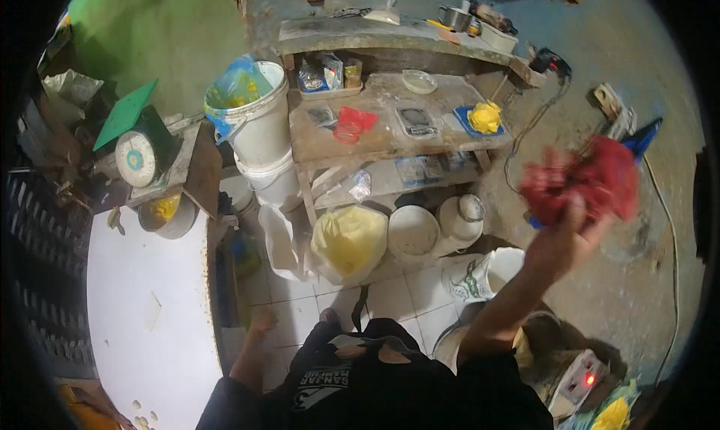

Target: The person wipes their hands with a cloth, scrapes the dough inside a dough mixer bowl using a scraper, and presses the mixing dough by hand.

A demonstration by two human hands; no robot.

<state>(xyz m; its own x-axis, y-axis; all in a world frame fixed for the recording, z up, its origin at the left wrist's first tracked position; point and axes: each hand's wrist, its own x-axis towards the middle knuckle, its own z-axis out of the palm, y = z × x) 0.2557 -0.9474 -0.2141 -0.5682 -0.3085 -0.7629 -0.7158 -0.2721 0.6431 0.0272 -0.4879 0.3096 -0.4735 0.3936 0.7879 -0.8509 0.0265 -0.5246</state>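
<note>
My right hand (574,231) is raised at the right, fingers closed around a crumpled red plastic bag (611,179). Motion blurs the bag, and its folds hide part of the fingers. Low at my left side, over the floor tiles, hangs my left hand (262,321), holding nothing I can see, its fingers loosely apart. The closest thing to it is the white tabletop (150,302). On the wooden bench ahead lie a flat red plastic piece (354,124), a small digital scale (416,121) and a yellow bundle (484,117) on a blue tray.
A dial scale (136,158) with a green pan stands left, above a metal pot (169,218). White buckets (259,134) are stacked beside the bench. An open sack of yellow powder (349,242) and several tubs line the floor. A cable (671,242) hangs on the right wall.
</note>
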